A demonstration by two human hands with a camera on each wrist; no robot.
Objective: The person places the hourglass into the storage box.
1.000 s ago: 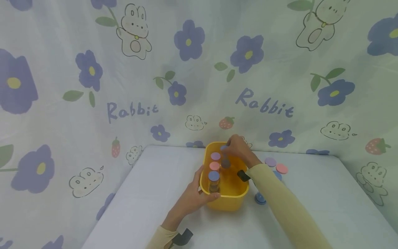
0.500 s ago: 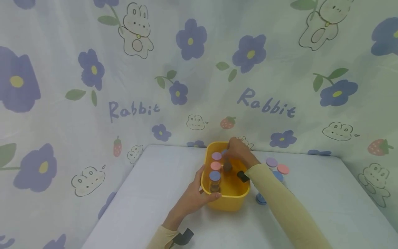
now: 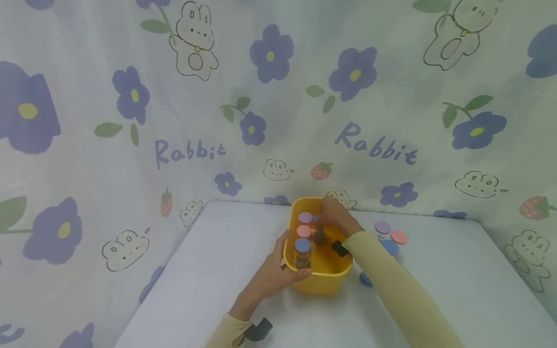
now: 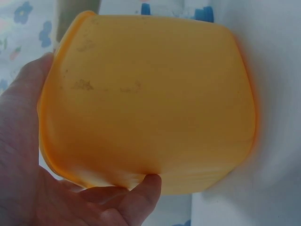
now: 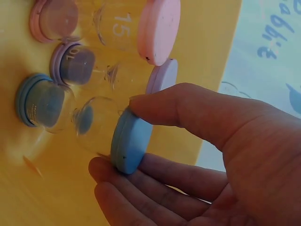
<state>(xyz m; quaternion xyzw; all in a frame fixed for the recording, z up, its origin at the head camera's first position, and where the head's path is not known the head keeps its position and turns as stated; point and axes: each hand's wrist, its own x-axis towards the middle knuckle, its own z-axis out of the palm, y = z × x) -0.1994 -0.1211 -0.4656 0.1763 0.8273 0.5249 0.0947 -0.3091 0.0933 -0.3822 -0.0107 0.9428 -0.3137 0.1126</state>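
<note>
A yellow plastic bin (image 3: 319, 285) stands on the white table. My left hand (image 3: 278, 270) grips its near left side, the thumb over the rim and the fingers against the outer wall. Inside the bin, my right hand (image 3: 337, 216) pinches a blue-capped hourglass (image 5: 132, 143) by its upper cap, thumb on one side and fingers on the other. The hourglass's lower cap is close to the bin floor; contact is unclear. Along the bin's left wall, purple-capped (image 3: 305, 217), pink-capped (image 3: 303, 232) and blue-capped (image 3: 302, 245) hourglasses stand upright in a row.
Right of the bin, partly behind my right sleeve, are more hourglasses with purple (image 3: 383, 226), pink (image 3: 399, 237) and blue (image 3: 389, 247) caps. Another blue one (image 3: 366, 279) is nearer. A flower-and-rabbit curtain (image 3: 278, 111) hangs behind the table.
My right hand has lowered the blue-capped hourglass deeper into the bin, beside the row. The left hand keeps its grip on the bin. The head view has shifted slightly.
</note>
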